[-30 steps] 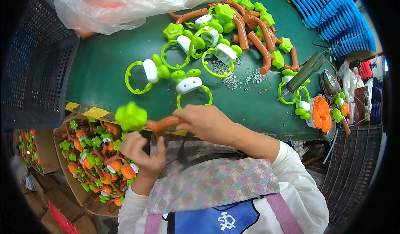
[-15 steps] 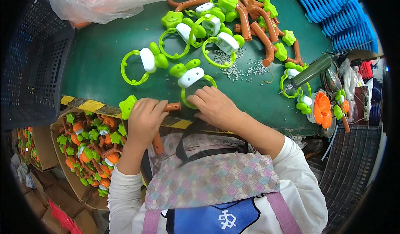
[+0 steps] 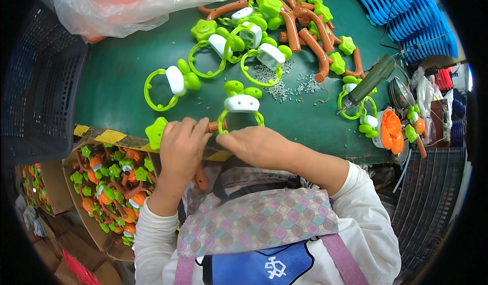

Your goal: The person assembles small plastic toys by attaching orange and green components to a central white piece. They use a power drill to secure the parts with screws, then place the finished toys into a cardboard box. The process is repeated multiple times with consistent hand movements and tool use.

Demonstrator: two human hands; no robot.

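At the table's near edge my left hand [image 3: 184, 144] is closed round a brown plastic branch [image 3: 213, 126]. A green star-shaped piece [image 3: 156, 132] sits at its left end, and a lower stem of the same brown [image 3: 201, 177] shows below the hand. My right hand [image 3: 256, 145] is closed on a green ring [image 3: 260, 118] with a white block [image 3: 242, 103] and two green knobs on top. The branch's tip meets the ring's left side; whether it passes through cannot be seen. My right fingers hide the ring's lower part.
Similar green rings [image 3: 161, 107] and brown branches [image 3: 316, 56] lie farther back, beside loose screws [image 3: 279, 84]. A green electric screwdriver [image 3: 371, 79] hangs at right near an orange-filled tub [image 3: 378, 138]. A black crate [image 3: 76, 82] stands left; below it, a carton [image 3: 68, 176] holds finished-looking pieces.
My right hand has turned the ring so its white block sits level, and has brought the ring's left side to the branch's tip. My left hand has shifted slightly right.
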